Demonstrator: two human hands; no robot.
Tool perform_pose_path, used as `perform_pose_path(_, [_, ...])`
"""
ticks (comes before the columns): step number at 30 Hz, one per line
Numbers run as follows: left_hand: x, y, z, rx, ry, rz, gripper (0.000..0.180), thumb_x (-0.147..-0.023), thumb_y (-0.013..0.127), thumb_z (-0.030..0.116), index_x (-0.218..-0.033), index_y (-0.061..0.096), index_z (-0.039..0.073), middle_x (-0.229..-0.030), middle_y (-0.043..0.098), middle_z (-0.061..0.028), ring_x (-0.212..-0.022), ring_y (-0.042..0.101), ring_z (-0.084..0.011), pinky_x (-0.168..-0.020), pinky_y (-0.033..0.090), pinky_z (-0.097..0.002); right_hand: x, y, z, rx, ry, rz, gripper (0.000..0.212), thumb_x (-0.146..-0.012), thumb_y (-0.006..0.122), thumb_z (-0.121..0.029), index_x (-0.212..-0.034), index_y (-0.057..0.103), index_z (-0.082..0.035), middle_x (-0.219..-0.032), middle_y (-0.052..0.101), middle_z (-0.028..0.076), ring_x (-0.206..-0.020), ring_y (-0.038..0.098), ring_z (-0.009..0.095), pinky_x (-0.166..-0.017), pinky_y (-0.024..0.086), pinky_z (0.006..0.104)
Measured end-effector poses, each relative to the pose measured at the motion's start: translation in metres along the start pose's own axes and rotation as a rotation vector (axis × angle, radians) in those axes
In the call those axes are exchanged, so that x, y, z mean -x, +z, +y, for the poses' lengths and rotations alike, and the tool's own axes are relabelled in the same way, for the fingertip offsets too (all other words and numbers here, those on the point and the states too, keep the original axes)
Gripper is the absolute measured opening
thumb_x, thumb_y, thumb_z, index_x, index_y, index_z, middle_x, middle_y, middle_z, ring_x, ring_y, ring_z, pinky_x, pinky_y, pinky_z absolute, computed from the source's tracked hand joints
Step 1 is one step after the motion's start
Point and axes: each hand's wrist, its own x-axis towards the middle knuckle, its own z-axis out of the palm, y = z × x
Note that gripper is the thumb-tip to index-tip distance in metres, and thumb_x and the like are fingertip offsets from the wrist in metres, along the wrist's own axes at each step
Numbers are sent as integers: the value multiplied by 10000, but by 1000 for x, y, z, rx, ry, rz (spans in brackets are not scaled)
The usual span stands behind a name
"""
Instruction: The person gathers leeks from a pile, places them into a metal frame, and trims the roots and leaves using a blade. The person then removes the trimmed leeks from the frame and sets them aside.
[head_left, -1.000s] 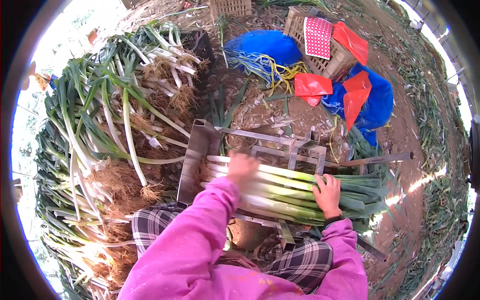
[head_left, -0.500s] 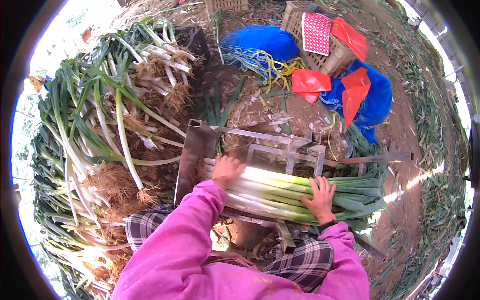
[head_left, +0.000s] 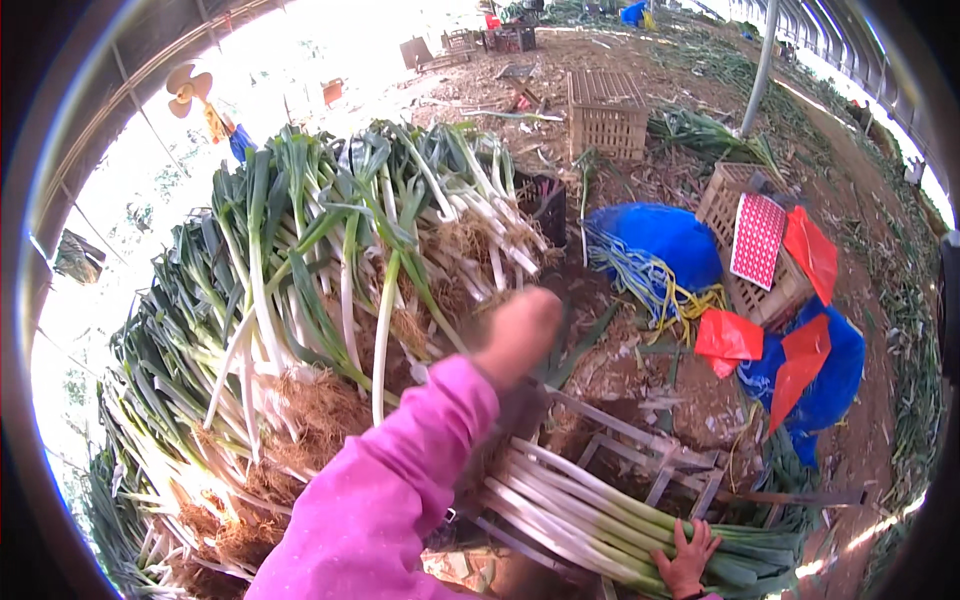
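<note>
left hand (head_left: 517, 335) raised, right hand (head_left: 686, 556) pressing leeks (head_left: 600, 515).

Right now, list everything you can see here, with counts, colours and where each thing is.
Heap of leeks: one large heap, green and white with brown roots, left.
Bundle of leeks: one, pale green, lying in the frame, lower centre.
Metal frame: one, grey, lower centre.
Wooden crates: two seen, tan, top and right.
Blue sacks: two, right of centre.
Red bags: several, right.
Red checked cloth: one, on the right crate.
Left hand: blurred, raised toward the heap, pink sleeve.
Right hand: resting on the bundle.
</note>
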Motion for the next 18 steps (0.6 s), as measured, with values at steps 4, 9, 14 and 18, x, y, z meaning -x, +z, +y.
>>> perform_pose_path(4, [-84, -9, -127, -402, -85, 181, 310, -841, 597, 140, -1150, 611, 115, -1263, 518, -207, -1151, 512, -363, -951, 445, -425, 8, -4, 3, 65, 26, -77, 780, -675, 737, -494, -1341, 500, -164, -1405, 365, 179, -1350, 264, 401, -1088, 119, 645])
perform_pose_path(9, [-150, -6, -218, -356, -629, 50, 412, -856, 610, 254, -1255, 594, 152, -1228, 554, -251, -1173, 520, -387, -960, 442, -419, 9, -29, -9, 95, 13, -167, 651, -811, 676, -426, -1374, 470, -171, -1431, 339, 191, -1349, 258, 398, -1081, 149, 643])
perform_pose_path(14, [-145, -10, -206, 232, -659, 76, 396, -873, 559, 136, -1258, 551, 44, -967, 658, -221, -822, 687, -242, -663, 543, -352, 14, -32, -4, 87, 90, -239, 671, -834, 603, -529, -1373, 468, -152, -1444, 328, 187, -1364, 233, 400, -1091, 114, 635])
perform_pose_path(18, [-47, -57, -126, 717, -888, -46, 637, -793, 574, -20, -1368, 299, -36, -1033, 569, -179, -725, 634, -239, -557, 539, -323, 4, -25, -5, 102, 60, -227, 679, -821, 624, -509, -1379, 465, -156, -1459, 318, 184, -1377, 224, 395, -1095, 113, 635])
